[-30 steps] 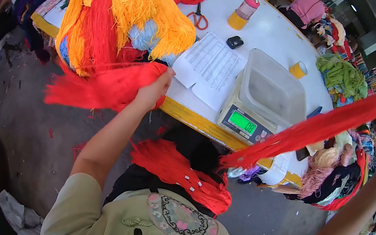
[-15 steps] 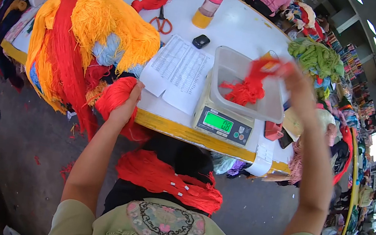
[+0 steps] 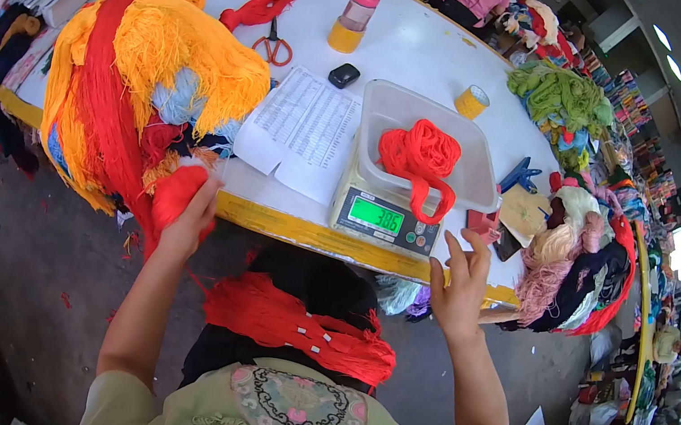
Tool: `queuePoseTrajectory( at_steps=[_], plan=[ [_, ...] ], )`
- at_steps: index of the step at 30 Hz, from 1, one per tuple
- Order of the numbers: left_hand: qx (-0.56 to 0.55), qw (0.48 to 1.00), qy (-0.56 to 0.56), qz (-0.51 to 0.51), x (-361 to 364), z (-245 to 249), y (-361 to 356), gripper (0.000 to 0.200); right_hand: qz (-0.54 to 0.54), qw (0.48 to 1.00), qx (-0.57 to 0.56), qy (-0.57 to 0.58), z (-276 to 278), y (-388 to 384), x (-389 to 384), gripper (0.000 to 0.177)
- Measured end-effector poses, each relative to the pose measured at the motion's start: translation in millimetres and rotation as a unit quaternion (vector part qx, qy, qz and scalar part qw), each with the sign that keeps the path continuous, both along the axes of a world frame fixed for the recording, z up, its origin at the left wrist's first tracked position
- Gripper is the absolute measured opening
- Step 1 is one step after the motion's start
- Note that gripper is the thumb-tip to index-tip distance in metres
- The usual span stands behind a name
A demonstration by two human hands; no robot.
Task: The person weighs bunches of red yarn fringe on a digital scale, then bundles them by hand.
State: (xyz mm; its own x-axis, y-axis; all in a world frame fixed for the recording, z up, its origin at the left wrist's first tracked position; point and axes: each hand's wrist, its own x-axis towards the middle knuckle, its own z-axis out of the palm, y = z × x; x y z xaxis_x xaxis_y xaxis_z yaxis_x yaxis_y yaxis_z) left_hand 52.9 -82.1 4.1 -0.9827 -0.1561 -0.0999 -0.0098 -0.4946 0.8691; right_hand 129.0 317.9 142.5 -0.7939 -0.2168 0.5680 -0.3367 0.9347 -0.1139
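Note:
My left hand (image 3: 196,214) is closed around a bundle of red yarn (image 3: 175,194) at the table's front edge, beside the yarn heap. My right hand (image 3: 462,287) is empty, its fingers apart, just in front of the digital scale (image 3: 347,212). A translucent plastic tub (image 3: 484,183) rests on the scale. Inside it lies a looped skein of red yarn (image 3: 420,149), one loop hanging over the front rim near the green-lit display (image 3: 376,215). Across my lap is a larger red hank (image 3: 250,310) with small white tags.
Orange yarn (image 3: 191,50) and red hanks are heaped at left. Printed sheets (image 3: 301,128), scissors (image 3: 273,46), a black object (image 3: 344,76), a pink-capped bottle (image 3: 357,15) and a yellow tape roll (image 3: 471,102) lie on the table (image 3: 425,45). Mixed yarns (image 3: 572,244) crowd the right edge.
My right hand has come down from above the tub and let go of red yarn, which now lies coiled inside. The scale's reading has risen. My left hand still grips its bundle.

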Motion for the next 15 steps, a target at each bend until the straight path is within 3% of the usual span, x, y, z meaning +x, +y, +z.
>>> queuePoseTrajectory(
  at_steps=[4, 7, 11, 15],
  plan=[
    [-0.176, 0.983, -0.014, -0.055, 57, 47, -25, 0.022, -0.021, 0.997, -0.067, -0.023, 1, 14, 13, 0.046],
    [-0.238, 0.966, 0.019, -0.099, 80, 91, -10, 0.024, -0.001, 0.996, -0.085, -0.002, 0, 11, 1, 0.046],
    [-0.201, 0.932, 0.115, -0.28, 97, 139, 19, 0.022, 0.006, 0.999, -0.038, 0.006, 3, -4, -26, 0.048],
    [-0.153, 0.934, 0.124, -0.297, 95, 142, 61, 0.02, -0.079, 0.991, 0.108, -0.003, 11, -31, -43, 0.042]
  ],
)
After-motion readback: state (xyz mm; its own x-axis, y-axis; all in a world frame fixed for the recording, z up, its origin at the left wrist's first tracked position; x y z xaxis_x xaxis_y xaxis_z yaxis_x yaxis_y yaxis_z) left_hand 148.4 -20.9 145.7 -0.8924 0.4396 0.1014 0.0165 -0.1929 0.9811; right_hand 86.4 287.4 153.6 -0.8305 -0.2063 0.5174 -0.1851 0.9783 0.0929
